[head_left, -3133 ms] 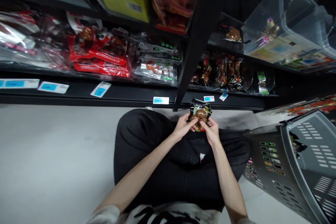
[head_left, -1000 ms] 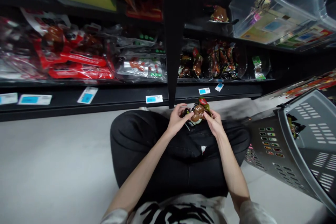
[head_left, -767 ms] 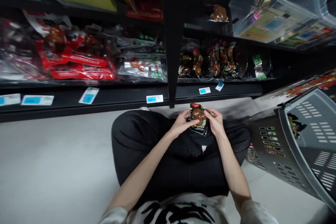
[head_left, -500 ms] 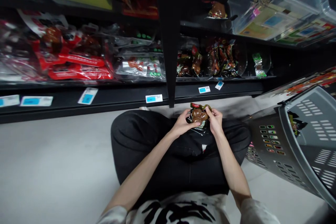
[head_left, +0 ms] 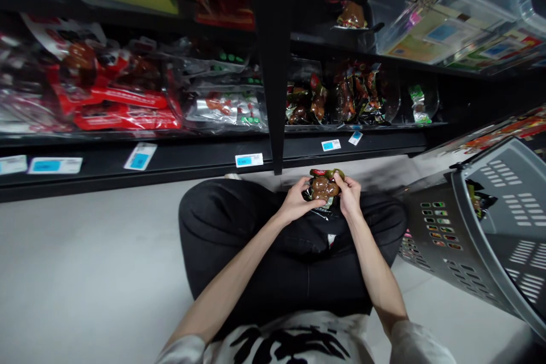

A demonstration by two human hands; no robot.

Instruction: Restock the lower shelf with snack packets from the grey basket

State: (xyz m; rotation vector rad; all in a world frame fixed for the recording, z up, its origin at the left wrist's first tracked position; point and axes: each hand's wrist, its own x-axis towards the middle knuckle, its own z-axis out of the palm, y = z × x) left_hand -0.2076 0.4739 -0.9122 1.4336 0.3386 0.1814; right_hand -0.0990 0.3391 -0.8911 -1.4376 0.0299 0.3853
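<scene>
Between my two hands, above my crossed legs, is a shiny vacuum-sealed snack pack [head_left: 323, 187] with brown rounded lumps showing, an olive-green top edge with a red label, and a black lower part. My left hand [head_left: 297, 200] grips its left side, thumb across the lower front. On the other side my right hand [head_left: 349, 195] pinches the upper right edge between thumb and fingers. Similar dark packs [head_left: 318, 99] lie in a clear bin on the bottom shelf just ahead. What exactly the brown lumps are, I cannot tell.
A grey plastic basket [head_left: 464, 222] with packs inside stands at my right. Black shelving with a price-tag rail [head_left: 205, 162] runs across the front. Red packs [head_left: 128, 116] fill the lower left shelf. Clear plastic boxes [head_left: 447, 23] sit at upper right. A black upright [head_left: 275, 68] divides the shelves.
The view has shifted very slightly. Both hands keep hold of the snack pack, whose top edge tilts a little differently; its black lower part shows less.
</scene>
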